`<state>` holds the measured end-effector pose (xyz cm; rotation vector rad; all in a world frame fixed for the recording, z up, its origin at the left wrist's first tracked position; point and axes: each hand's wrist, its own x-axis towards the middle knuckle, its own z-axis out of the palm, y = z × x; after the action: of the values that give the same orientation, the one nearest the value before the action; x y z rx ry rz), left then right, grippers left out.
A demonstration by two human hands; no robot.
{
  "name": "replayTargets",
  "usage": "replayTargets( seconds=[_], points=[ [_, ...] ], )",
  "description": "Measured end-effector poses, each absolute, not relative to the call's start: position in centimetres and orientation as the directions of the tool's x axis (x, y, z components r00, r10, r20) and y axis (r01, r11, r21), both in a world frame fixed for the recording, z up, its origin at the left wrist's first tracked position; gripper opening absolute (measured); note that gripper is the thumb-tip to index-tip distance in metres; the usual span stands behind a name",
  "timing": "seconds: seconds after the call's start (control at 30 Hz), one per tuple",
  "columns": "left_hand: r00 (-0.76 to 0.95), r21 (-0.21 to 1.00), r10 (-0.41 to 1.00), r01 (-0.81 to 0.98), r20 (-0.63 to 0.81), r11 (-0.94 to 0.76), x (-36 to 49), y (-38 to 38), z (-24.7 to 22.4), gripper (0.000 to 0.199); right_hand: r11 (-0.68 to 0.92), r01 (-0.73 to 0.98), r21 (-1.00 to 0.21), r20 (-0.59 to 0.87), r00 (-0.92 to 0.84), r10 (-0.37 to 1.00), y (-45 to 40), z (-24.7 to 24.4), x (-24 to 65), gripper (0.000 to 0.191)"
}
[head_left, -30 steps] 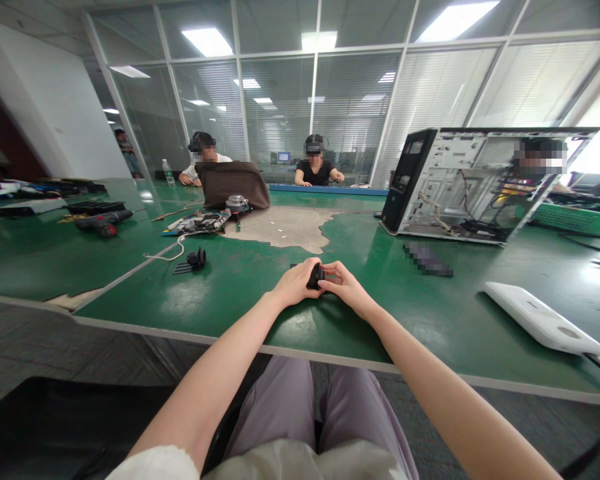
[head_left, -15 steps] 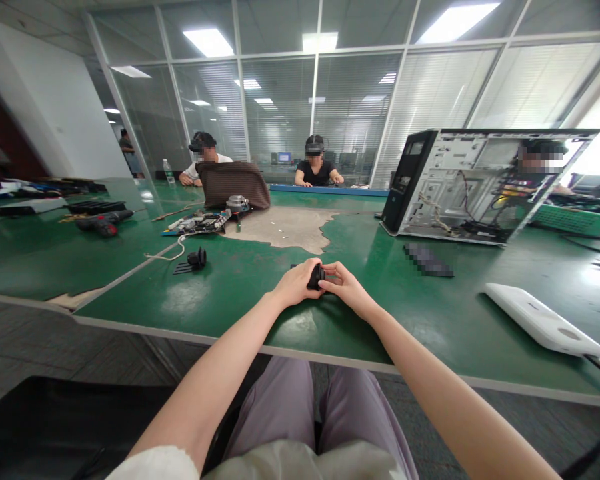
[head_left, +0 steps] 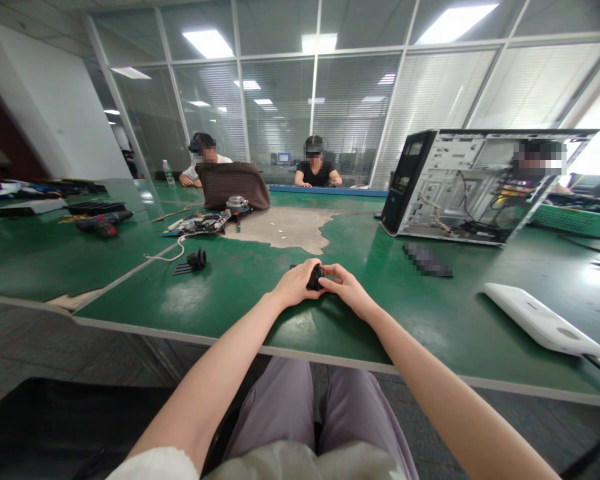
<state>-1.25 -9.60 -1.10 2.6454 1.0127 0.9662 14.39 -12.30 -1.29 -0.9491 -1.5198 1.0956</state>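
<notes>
Just above the green table (head_left: pixel 230 293), near its front edge, my left hand (head_left: pixel 297 281) is wrapped round a small black part (head_left: pixel 315 277). From the right, the thumb and fingertips of my right hand (head_left: pixel 344 285) close on the same part. My fingers cover much of it, so its full shape is hidden. A similar-looking black piece with a round disc and thin prongs (head_left: pixel 196 259) rests on the table to the left of my hands.
Ahead on the left lie a circuit board (head_left: pixel 195 224) and a brown cloth bag (head_left: pixel 235 185). An open computer case (head_left: pixel 405 183), a blurred dark object (head_left: pixel 427 260) and a white device (head_left: pixel 540 317) are on the right. People sit across the table.
</notes>
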Motion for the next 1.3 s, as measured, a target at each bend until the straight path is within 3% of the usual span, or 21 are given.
replayTargets(
  seconds=[0.23,0.47,0.77,0.97,1.3],
  points=[
    [0.571,0.331,0.634,0.549,0.522,-0.767,-1.27,-9.36,-1.32,0.057,0.303,0.025,-0.953,0.295,-0.175,0.939,-12.51,-1.02,14.26,0.02],
    [0.578,0.318,0.622,0.545,0.528,-0.776,-1.27,-9.36,-1.26,0.056,0.279,0.032,-0.96,0.268,-0.188,0.945,-12.33,-1.28,14.53,0.03],
    [0.575,0.317,0.63,0.554,0.522,-0.769,-1.29,-9.36,-1.31,0.057,0.299,0.009,-0.954,0.292,-0.187,0.938,-12.37,-1.21,14.27,0.02],
    [0.574,0.316,0.634,0.56,0.518,-0.765,-1.29,-9.41,-1.23,0.056,0.275,0.03,-0.961,0.266,-0.182,0.947,-12.29,-1.24,14.39,0.029],
    [0.574,0.308,0.635,0.568,0.517,-0.763,-1.32,-9.46,-1.2,0.058,0.302,0.036,-0.953,0.292,-0.168,0.942,-12.3,-1.21,14.43,0.022]
  ],
)
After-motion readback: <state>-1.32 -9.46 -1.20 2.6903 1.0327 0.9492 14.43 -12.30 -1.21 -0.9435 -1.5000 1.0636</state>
